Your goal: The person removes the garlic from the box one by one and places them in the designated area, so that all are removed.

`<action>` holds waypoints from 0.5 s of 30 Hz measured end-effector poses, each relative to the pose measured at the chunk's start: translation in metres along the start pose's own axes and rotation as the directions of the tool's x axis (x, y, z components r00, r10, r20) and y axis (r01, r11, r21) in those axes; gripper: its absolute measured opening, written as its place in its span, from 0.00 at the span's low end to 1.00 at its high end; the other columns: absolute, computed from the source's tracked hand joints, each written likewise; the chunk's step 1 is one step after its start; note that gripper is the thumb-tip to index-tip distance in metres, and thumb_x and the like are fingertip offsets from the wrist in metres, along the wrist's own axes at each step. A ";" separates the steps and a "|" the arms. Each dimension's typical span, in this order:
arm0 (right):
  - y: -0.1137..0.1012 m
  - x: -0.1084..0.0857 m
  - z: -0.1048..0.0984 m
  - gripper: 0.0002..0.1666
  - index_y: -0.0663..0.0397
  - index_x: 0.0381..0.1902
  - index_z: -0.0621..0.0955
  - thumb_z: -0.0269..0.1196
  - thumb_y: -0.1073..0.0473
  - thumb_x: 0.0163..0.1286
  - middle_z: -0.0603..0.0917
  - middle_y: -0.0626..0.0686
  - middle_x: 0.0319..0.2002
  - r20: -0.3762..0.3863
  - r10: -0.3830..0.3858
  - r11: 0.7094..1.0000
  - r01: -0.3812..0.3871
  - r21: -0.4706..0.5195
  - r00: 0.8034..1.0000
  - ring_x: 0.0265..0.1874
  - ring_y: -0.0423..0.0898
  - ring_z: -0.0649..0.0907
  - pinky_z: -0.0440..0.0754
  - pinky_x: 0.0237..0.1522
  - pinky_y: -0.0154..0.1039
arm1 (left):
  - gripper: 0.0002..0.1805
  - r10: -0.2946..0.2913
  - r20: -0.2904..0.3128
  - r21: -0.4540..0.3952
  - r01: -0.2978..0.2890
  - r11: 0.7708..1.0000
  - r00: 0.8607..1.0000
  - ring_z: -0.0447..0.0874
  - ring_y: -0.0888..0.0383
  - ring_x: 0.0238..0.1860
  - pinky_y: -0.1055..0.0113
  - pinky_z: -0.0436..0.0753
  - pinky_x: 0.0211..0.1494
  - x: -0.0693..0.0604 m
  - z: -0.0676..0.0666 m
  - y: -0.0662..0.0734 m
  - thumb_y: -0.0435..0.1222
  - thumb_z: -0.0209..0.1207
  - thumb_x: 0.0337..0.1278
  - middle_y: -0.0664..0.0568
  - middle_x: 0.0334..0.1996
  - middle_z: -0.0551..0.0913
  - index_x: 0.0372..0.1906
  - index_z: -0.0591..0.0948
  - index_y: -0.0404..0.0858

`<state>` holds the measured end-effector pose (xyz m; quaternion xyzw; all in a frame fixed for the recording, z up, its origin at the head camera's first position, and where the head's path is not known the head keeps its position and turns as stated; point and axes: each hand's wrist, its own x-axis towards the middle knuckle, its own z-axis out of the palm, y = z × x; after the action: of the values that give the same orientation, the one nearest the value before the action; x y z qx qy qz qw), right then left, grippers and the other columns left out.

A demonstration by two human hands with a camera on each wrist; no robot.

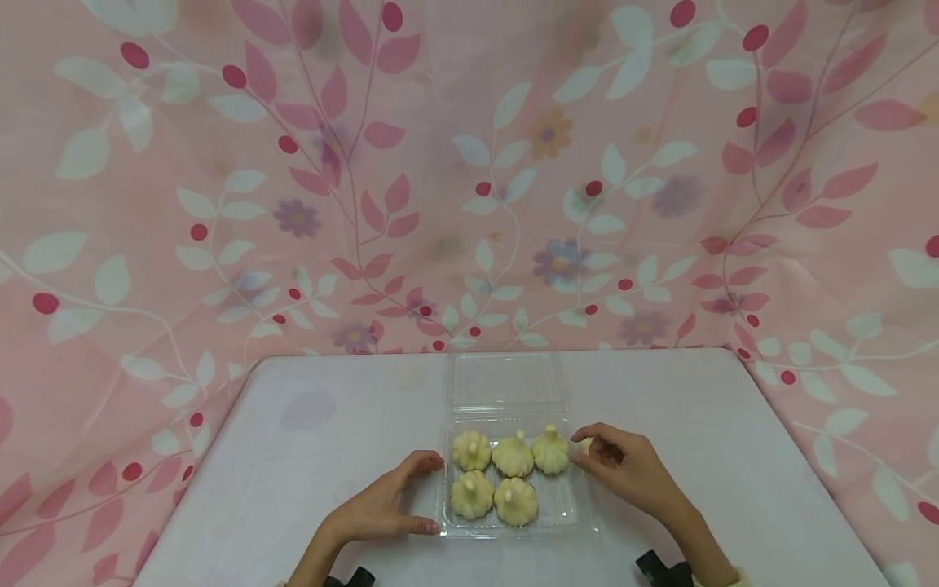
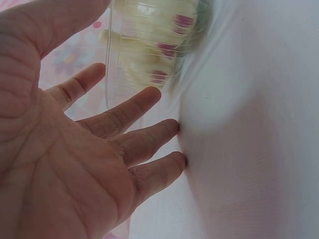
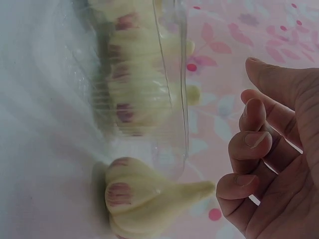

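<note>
A clear plastic clamshell box (image 1: 561, 501) lies with its lid (image 1: 506, 381) folded back. Inside sit several garlic bulbs (image 1: 516, 501) in two rows, three at the back, stems up. At the box's left side is my left hand (image 1: 377, 505), thumb and fingers spread; whether it touches the wall I cannot tell. My right hand (image 1: 631, 469) hovers by the right side, fingers loosely bent, nothing between them. Another garlic bulb (image 3: 137, 199) stands on the table outside the box, close to that hand; in the head view the hand mostly hides it.
The white table (image 1: 352, 408) extends on both sides of the box. Behind it hangs a pink cloth (image 1: 440, 244) with leaves and flowers. Dark wrist devices (image 1: 663, 568) show at the bottom edge below both forearms.
</note>
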<state>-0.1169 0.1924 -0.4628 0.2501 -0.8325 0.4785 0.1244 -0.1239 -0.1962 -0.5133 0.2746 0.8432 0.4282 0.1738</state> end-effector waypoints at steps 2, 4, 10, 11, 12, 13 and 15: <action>0.005 -0.001 0.003 0.17 0.51 0.42 0.82 0.72 0.70 0.57 0.74 0.44 0.20 0.012 0.000 1.000 0.000 0.013 1.000 0.16 0.36 0.70 0.71 0.17 0.32 | 0.48 -0.001 -0.001 0.002 0.001 1.000 1.000 0.66 0.50 0.68 0.48 0.63 0.69 0.000 0.000 0.000 0.51 0.75 0.45 0.55 0.66 0.70 0.69 0.62 0.47; 0.013 -0.003 0.007 0.16 0.51 0.42 0.83 0.73 0.69 0.57 0.74 0.43 0.20 0.019 0.005 1.000 -0.005 0.014 1.000 0.16 0.35 0.70 0.70 0.16 0.32 | 0.47 0.000 -0.001 0.004 0.000 1.000 1.000 0.67 0.51 0.68 0.49 0.63 0.69 0.000 0.001 0.000 0.52 0.75 0.45 0.55 0.66 0.70 0.69 0.62 0.48; 0.033 -0.008 0.014 0.14 0.51 0.44 0.83 0.73 0.62 0.60 0.74 0.39 0.21 0.048 0.001 1.000 -0.001 0.013 0.999 0.17 0.34 0.70 0.71 0.17 0.31 | 0.47 0.007 -0.003 0.001 -0.007 1.000 1.000 0.67 0.49 0.68 0.49 0.63 0.69 0.000 0.000 0.000 0.51 0.74 0.46 0.53 0.66 0.71 0.69 0.62 0.47; 0.034 -0.009 0.015 0.14 0.50 0.44 0.83 0.72 0.61 0.61 0.75 0.39 0.21 0.054 0.001 1.000 -0.002 0.019 0.999 0.17 0.34 0.70 0.71 0.17 0.30 | 0.47 0.007 -0.003 0.001 -0.007 1.000 1.000 0.67 0.49 0.68 0.48 0.63 0.69 0.000 0.000 0.000 0.51 0.74 0.46 0.52 0.66 0.71 0.69 0.62 0.47; 0.034 -0.009 0.015 0.14 0.50 0.44 0.83 0.72 0.59 0.61 0.75 0.38 0.22 0.061 0.002 1.000 -0.003 0.027 0.998 0.17 0.34 0.71 0.71 0.17 0.30 | 0.47 0.009 -0.004 0.003 -0.009 1.000 1.000 0.67 0.48 0.68 0.48 0.63 0.69 0.000 0.000 0.000 0.51 0.74 0.46 0.52 0.66 0.71 0.69 0.63 0.46; 0.034 -0.009 0.016 0.14 0.49 0.45 0.83 0.72 0.58 0.61 0.75 0.38 0.21 0.066 0.005 0.999 -0.007 0.039 0.998 0.17 0.34 0.71 0.71 0.17 0.30 | 0.47 0.009 -0.004 0.004 -0.009 1.000 1.000 0.67 0.48 0.68 0.47 0.63 0.69 0.000 0.000 0.000 0.52 0.74 0.46 0.52 0.66 0.71 0.69 0.63 0.45; 0.033 -0.009 0.018 0.14 0.49 0.45 0.83 0.72 0.57 0.61 0.76 0.38 0.22 0.071 0.003 0.998 -0.007 0.057 0.997 0.17 0.34 0.71 0.71 0.17 0.30 | 0.47 0.009 -0.003 0.011 -0.009 1.000 1.000 0.67 0.48 0.68 0.46 0.63 0.69 0.000 0.000 0.000 0.52 0.74 0.46 0.52 0.66 0.71 0.69 0.62 0.45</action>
<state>-0.1262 0.1930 -0.5003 0.2684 -0.8230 0.4931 0.0865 -0.1242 -0.1960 -0.5132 0.2786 0.8445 0.4249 0.1690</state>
